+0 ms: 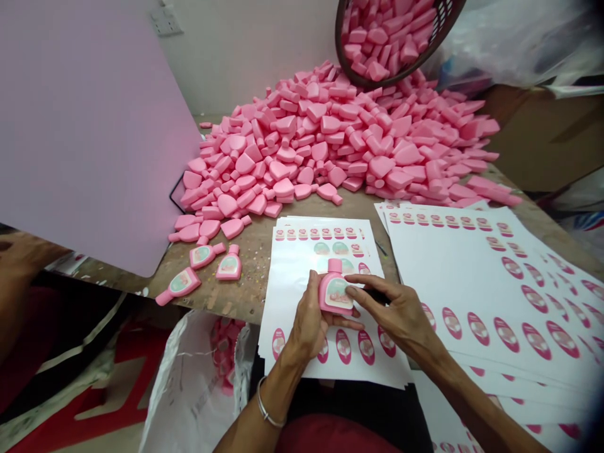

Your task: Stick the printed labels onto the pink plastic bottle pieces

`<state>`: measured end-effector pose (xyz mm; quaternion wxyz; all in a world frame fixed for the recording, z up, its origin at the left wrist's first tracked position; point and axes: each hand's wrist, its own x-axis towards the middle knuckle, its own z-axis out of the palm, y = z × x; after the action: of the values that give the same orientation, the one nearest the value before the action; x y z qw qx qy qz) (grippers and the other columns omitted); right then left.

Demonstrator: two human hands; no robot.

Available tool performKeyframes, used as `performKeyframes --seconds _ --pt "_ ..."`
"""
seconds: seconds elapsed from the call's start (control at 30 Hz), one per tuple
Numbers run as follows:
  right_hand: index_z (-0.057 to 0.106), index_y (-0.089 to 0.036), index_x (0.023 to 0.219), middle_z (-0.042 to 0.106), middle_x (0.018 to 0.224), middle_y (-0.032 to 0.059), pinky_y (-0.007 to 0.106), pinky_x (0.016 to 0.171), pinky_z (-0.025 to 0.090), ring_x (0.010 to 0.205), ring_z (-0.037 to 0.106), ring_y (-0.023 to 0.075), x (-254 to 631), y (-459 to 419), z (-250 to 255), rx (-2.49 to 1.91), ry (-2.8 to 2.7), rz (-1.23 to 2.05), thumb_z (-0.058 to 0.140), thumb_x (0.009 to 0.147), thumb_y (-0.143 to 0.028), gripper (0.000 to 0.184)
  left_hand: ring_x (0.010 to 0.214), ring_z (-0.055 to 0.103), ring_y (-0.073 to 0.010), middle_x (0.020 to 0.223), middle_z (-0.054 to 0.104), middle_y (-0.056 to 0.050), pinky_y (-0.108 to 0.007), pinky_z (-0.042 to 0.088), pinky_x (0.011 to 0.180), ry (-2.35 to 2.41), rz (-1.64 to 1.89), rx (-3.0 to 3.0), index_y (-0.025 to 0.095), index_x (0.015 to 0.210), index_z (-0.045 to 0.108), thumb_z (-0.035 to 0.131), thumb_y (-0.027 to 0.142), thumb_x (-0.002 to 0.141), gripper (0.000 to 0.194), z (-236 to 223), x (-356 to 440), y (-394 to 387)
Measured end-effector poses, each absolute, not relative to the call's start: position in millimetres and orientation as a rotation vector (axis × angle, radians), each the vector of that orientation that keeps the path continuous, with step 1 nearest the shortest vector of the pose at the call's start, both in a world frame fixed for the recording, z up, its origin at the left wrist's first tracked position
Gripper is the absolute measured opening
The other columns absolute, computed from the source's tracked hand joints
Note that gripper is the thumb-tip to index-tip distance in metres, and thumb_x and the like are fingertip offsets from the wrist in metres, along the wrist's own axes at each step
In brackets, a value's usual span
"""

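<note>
Head view: your hands are together. Left hand holds the pink bottle above the sticker sheet; right hand has fingers on its label, grip unclear. Looks light, stiff (take it by the edges). Tilted basket holds pink blanks, more heaped on the table.

The view comes from a camera worn on a person's head, looking forward and down across a bench. The left hand and right hand are the nearest things to the lens, at the lower middle of the frame, with the arms reaching up from the bottom edge. Farther away, a heap of pink pieces fills the upper middle, and a wall stands behind it at the top.
</note>
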<state>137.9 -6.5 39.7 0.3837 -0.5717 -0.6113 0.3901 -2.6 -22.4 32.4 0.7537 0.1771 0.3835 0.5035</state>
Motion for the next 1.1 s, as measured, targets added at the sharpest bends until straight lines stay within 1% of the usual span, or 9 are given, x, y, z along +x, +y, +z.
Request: performKeyframes --seconds 0.1,0.27,0.43,0.6,0.73,0.83,0.97,1.03,1.1 --pt "0.073 -0.02 0.089 0.073 0.083 0.0048 0.029 0.064 0.053 0.074 0.066 0.0203 137.2 -6.7 40.3 -1.457 -1.566 0.969 0.068 0.072 -0.046 0.031 0.072 0.067 -0.0193 0.087 0.068 -0.009 -0.035 0.06 0.063 0.83 1.098 0.386 0.012 0.113 0.058 0.036 0.056 0.091 0.054 32.8 -2.5 -22.6" --pt "0.073 -0.02 0.09 0.073 0.082 0.0044 0.028 0.06 0.053 0.07 0.066 0.0194 136.0 -7.7 41.1 -1.464 -1.585 0.957 0.067 0.073 -0.045 0.031 0.073 0.068 -0.0189 0.088 0.068 -0.01 -0.034 0.06 0.063 0.832 1.103 0.385 0.011 0.112 0.057 0.032 0.052 0.093 0.052 34.1 -2.8 -22.3" --pt "0.073 -0.02 0.09 0.073 0.081 0.0045 0.028 0.06 0.052 0.07 0.065 0.0189 134.9 -8.2 41.1 -1.442 -1.608 0.902 0.066 0.074 -0.045 0.03 0.073 0.068 -0.0192 0.088 0.068 -0.01 -0.034 0.06 0.063 0.827 1.106 0.371 0.01 0.111 0.058 0.032 0.052 0.093 0.052 33.9 -3.1 -22.4" --pt "0.072 -0.019 0.091 0.071 0.076 0.0037 0.028 0.057 0.051 0.064 0.064 0.017 134.7 -8.1 38.1 -1.429 -1.643 0.852 0.065 0.076 -0.043 0.029 0.074 0.068 -0.019 0.091 0.068 -0.011 -0.033 0.06 0.063 0.819 1.113 0.371 0.01 0.113 0.058 0.033 0.052 0.093 0.052 33.6 -3.4 -23.1" --pt "0.072 -0.019 0.092 0.071 0.076 0.0039 0.028 0.056 0.051 0.065 0.064 0.0175 134.0 -8.5 36.6 -1.414 -1.677 0.785 0.064 0.077 -0.042 0.028 0.073 0.068 -0.0193 0.089 0.069 -0.011 -0.034 0.06 0.064 0.806 1.107 0.367 0.009 0.112 0.058 0.035 0.05 0.093 0.052 34.8 -3.8 -22.4" --pt "0.071 -0.02 0.093 0.072 0.081 0.0044 0.03 0.06 0.051 0.069 0.065 0.0185 134.3 -9.1 36.7 -1.412 -1.716 0.719 0.064 0.079 -0.041 0.026 0.074 0.068 -0.0199 0.087 0.069 -0.011 -0.035 0.059 0.065 0.768 1.1 0.382 0.009 0.115 0.058 0.039 0.049 0.092 0.05 34.4 -4.8 -22.1" --pt "0.069 -0.021 0.094 0.072 0.089 0.0045 0.033 0.071 0.051 0.079 0.066 0.0198 136.2 -9.7 35.5 -1.35 -1.809 0.546 0.063 0.081 -0.036 0.021 0.076 0.068 -0.0206 0.088 0.068 -0.01 -0.036 0.059 0.067 0.718 1.1 0.394 0.01 0.115 0.057 0.043 0.05 0.09 0.048 33.2 -6.3 -22.7" --pt "0.068 -0.021 0.097 0.072 0.09 0.0044 0.034 0.075 0.049 0.082 0.066 0.0198 137.0 -10.3 34.7 -1.295 -1.88 0.437 0.061 0.083 -0.033 0.02 0.077 0.067 -0.0203 0.089 0.067 -0.009 -0.035 0.059 0.067 0.703 1.11 0.407 0.011 0.11 0.057 0.047 0.047 0.089 0.043 33.6 -6.9 -23.3" --pt "0.065 -0.02 0.102 0.071 0.089 0.0044 0.034 0.076 0.046 0.082 0.064 0.0188 137.3 -11.5 34.7 -1.246 -1.953 0.342 0.057 0.086 -0.029 0.02 0.077 0.066 -0.0193 0.09 0.065 -0.008 -0.034 0.059 0.066 0.698 1.116 0.456 0.013 0.106 0.057 0.054 0.04 0.086 0.034 34.8 -7.7 -24.0"
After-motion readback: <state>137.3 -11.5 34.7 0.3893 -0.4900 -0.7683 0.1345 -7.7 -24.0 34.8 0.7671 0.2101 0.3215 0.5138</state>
